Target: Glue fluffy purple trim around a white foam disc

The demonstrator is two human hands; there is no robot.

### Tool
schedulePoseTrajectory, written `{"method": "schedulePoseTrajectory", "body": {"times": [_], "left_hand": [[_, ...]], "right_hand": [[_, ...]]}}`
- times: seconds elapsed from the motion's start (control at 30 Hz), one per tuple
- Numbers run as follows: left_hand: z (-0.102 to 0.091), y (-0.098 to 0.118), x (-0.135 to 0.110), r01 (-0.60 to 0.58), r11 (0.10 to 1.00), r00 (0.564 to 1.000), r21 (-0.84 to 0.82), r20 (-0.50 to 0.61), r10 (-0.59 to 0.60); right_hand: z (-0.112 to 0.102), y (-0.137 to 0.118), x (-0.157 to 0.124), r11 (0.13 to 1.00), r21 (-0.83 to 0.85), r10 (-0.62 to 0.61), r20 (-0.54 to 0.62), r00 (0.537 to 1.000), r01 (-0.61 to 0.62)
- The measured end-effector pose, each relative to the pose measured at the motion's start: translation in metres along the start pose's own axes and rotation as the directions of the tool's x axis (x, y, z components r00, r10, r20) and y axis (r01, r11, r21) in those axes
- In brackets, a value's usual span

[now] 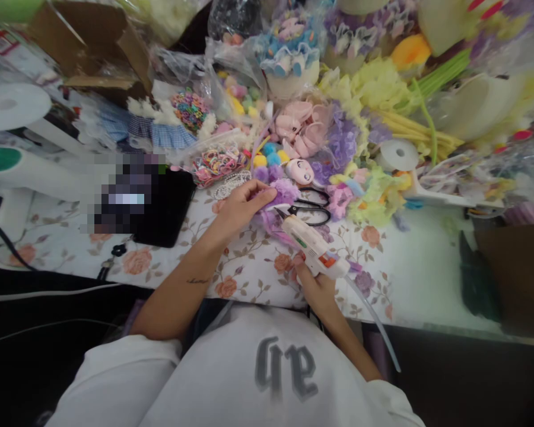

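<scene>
My left hand (248,204) is closed, pinching a fluffy purple piece (286,191) whose exact kind I cannot make out. In my right hand (315,284) is a white hot glue gun (309,240) with an orange trigger. Its nozzle points up and left, close to the purple piece. A clear glue stick (374,320) trails out of the gun's back end. Black-handled scissors (317,206) lie on the cloth just beyond the nozzle. A doll's head (301,172) with purple hair rests behind the scissors.
Pom-poms (272,155), a bag of coloured hair ties (218,163) and pink petal-like pieces (300,124) crowd the table's far side. A black tablet (173,204) lies at left on the flowered tablecloth (249,279). A tape-like roll (398,155) stands at right.
</scene>
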State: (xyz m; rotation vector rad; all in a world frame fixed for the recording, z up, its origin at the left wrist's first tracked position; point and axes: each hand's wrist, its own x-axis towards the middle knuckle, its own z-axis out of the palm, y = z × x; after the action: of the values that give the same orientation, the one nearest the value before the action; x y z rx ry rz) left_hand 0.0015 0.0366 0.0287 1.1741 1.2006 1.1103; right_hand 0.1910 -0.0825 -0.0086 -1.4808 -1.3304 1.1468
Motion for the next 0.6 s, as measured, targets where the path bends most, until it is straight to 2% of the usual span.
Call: {"method": "schedulePoseTrajectory", "body": {"times": [0.1,0.27,0.43,0.6], "left_hand": [[0.001,0.001,0.000,0.020,1.000,1.000,0.000,-0.005,-0.020],[0.000,0.001,0.000,-0.011,1.000,1.000,0.004,-0.005,0.011],[-0.002,-0.001,0.000,0.003,1.000,1.000,-0.005,-0.006,-0.003],[-0.003,-0.002,0.001,-0.004,1.000,1.000,0.004,-0.008,0.004]], "right_hand": [[-0.002,0.004,0.000,1.000,0.013,-0.010,0.000,1.000,0.010],[-0.003,0.004,-0.001,1.000,-0.020,0.003,0.007,1.000,-0.002],[-0.002,-0.002,0.001,0.999,-0.022,-0.049,-0.043,0.998,0.048],[-0.003,-0.007,0.002,0.998,-0.063,-0.010,-0.018,1.000,0.008]]}}
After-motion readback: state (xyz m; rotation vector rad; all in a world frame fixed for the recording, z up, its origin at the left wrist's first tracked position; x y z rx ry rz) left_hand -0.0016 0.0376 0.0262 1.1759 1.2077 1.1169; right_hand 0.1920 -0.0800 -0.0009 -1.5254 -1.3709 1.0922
